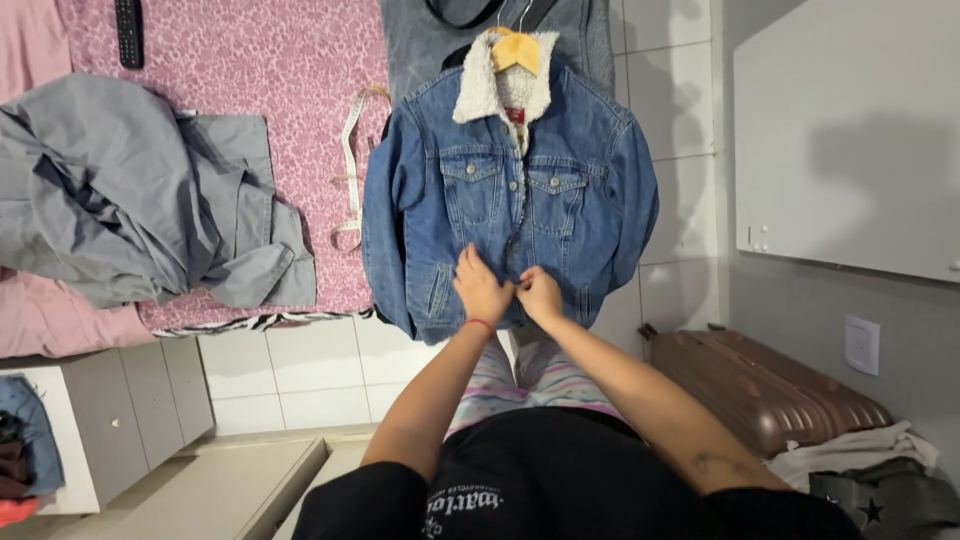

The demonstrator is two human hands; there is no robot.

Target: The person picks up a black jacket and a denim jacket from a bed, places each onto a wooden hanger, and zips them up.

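Both hands, the left hand (pixel 482 290) and the right hand (pixel 540 295), meet fingertip to fingertip, pinched on the front opening of a denim jacket (pixel 590 200) just above its hem. The jacket hangs straight ahead at 12 o'clock on a yellow hanger (pixel 515 50), fleece collar up. This looks like work on the lowest button. Any button higher up calls for both hands to climb the placket. There is one jacket with two chest pockets and one hanger. At 11 o'clock lies one measuring tape (pixel 349 170), at 9 o'clock one crumpled grey garment (pixel 120 190) on a pink bedspread (pixel 270 60), and at 4 o'clock one brown suitcase (pixel 770 390).
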